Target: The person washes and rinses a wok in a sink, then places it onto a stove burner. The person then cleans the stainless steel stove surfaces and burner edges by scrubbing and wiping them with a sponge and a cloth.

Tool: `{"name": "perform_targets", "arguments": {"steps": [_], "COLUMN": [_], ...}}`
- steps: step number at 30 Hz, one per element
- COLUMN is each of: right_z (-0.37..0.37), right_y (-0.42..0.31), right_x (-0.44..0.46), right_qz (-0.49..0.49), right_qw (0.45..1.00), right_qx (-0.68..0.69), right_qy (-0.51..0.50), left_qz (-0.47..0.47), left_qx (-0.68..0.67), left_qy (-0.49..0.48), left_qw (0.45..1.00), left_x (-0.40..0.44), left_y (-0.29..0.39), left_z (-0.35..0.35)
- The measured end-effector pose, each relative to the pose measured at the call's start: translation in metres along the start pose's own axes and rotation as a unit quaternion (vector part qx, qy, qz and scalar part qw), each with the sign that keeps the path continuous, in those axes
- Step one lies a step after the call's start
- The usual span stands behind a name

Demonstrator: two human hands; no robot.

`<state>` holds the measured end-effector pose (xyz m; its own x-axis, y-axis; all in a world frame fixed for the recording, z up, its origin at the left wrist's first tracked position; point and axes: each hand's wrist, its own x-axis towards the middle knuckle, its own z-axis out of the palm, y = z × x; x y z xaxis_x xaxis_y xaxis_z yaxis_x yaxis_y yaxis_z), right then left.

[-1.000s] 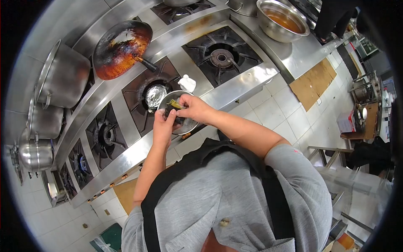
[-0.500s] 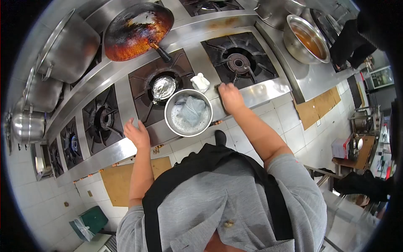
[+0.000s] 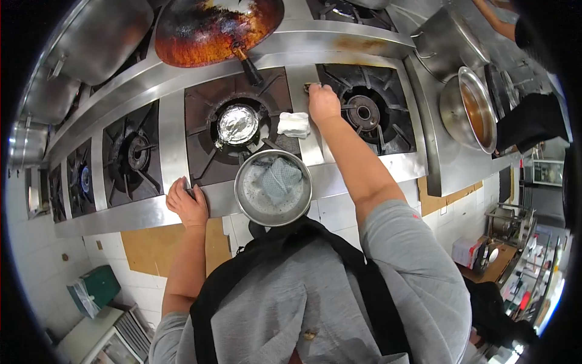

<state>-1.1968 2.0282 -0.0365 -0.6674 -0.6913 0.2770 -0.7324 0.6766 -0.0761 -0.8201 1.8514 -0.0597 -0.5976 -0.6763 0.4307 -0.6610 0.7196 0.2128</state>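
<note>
My right hand (image 3: 325, 102) is closed on a small dark scrubbing pad (image 3: 307, 88), mostly hidden by the fingers, against the steel strip (image 3: 311, 147) between two burners. My left hand (image 3: 188, 205) lies on the stove's front edge, fingers spread, holding nothing. Between my arms a metal bowl (image 3: 239, 197) of sudsy water sits at the front edge, with a blue-grey mesh cloth (image 3: 280, 180) in it. A folded white cloth (image 3: 294, 125) lies just behind the bowl, left of my right forearm. Foil (image 3: 237, 124) covers the middle burner.
A scorched wok (image 3: 206, 36) stands on the back ledge, its handle (image 3: 248, 68) pointing toward me. Big pots (image 3: 100, 39) line the back left. On the right are a tilted basin of brown liquid (image 3: 454, 112), a tall pot (image 3: 451, 42) and another person's dark-clothed leg (image 3: 533, 124).
My right hand has moved back along the steel strip, away from me. The left hand has settled lower on the front edge. The camera view has shifted, and the white cloth looks flatter.
</note>
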Motion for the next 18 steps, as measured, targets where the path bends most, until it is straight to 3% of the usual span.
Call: {"name": "perform_targets", "arguments": {"steps": [4,7,13,18], "right_z": [-0.014,-0.023,0.008,0.018], "right_y": [-0.003,-0.007,0.003,0.008], "right_x": [-0.048,-0.056,0.054,0.085], "right_qz": [0.065,0.007,0.010,0.102], "right_qw": [0.997,0.997,0.999,0.992], "right_qx": [0.044,0.064,0.024,0.023], "right_qy": [-0.026,-0.036,-0.036,-0.067], "left_qz": [-0.023,-0.024,-0.024,-0.027], "left_qx": [0.003,0.001,0.018,0.022], "left_qy": [-0.014,-0.025,-0.021,-0.030], "left_qw": [1.000,0.999,0.999,0.999], "left_x": [0.004,0.005,0.004,0.005], "left_y": [0.002,0.001,-0.007,-0.007], "left_z": [-0.002,-0.002,0.004,0.002]}}
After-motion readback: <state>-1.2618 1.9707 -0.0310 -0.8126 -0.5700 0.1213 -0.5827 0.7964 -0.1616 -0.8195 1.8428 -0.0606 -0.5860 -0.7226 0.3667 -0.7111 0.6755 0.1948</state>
